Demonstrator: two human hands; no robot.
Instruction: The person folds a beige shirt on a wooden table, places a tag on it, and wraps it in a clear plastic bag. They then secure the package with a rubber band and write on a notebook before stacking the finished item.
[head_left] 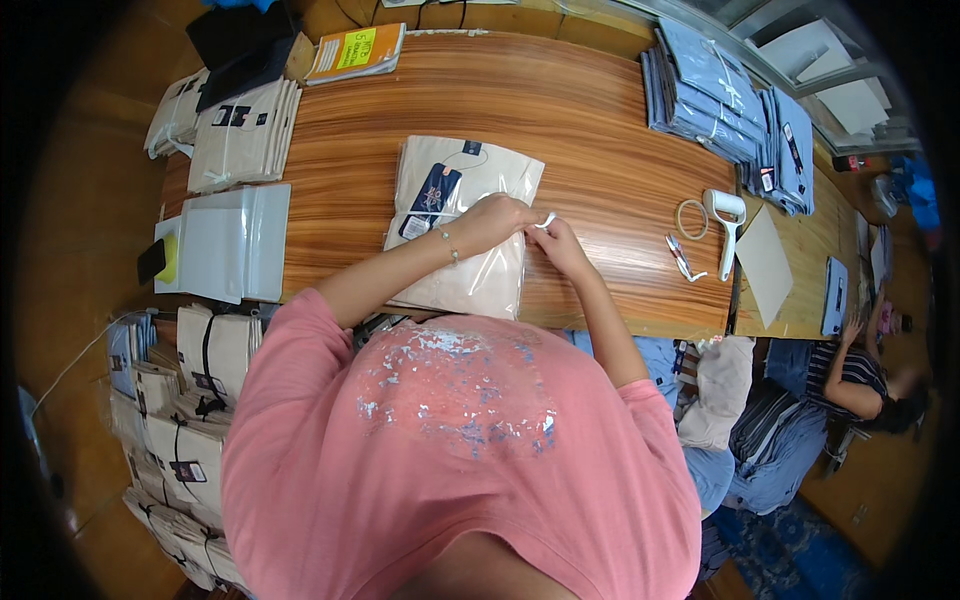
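Observation:
A stack of folded beige garments in clear plastic [465,285] lies on the table in front of me, with a dark blue hang tag [432,200] on top. A white tie strip [408,211] runs across the stack. My left hand [492,222] rests over the stack's right half, its fingers pinched on the strip. Close beside it, at the stack's right edge, my right hand [560,247] is closed on the same strip, where a small white loop [545,221] shows between the hands. Part of the strip is hidden under my left hand.
Tied blue garment stacks [705,85] stand at the far right, near a lint roller [727,220], a tape roll [691,219] and small snips [683,257]. Left are beige bundles [243,135] and plastic bags [235,245]. Another person [850,380] works at the right.

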